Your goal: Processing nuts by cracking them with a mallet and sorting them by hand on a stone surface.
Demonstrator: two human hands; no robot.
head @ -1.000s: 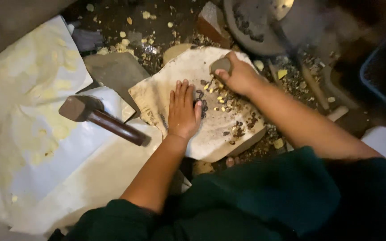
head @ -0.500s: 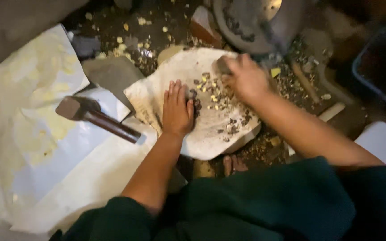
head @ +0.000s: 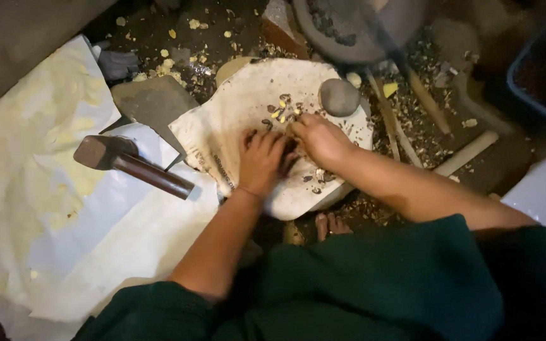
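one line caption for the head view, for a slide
Both hands gather cracked kernels on a pale slab; round stone set aside.

One head-worn camera looks steeply down from close above. It faces the pale flat stone slab [head: 254, 107] on the littered floor. The wearer's green-sleeved arms enter from the bottom edge.

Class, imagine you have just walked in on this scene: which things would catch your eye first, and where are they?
Both hands meet at the centre on a pale flat slab: the left hand and the right hand work among cracked kernels and dark shell bits. A rounded grey stone rests free on the slab beyond the right hand. To the left, a hammer lies on white sheets.
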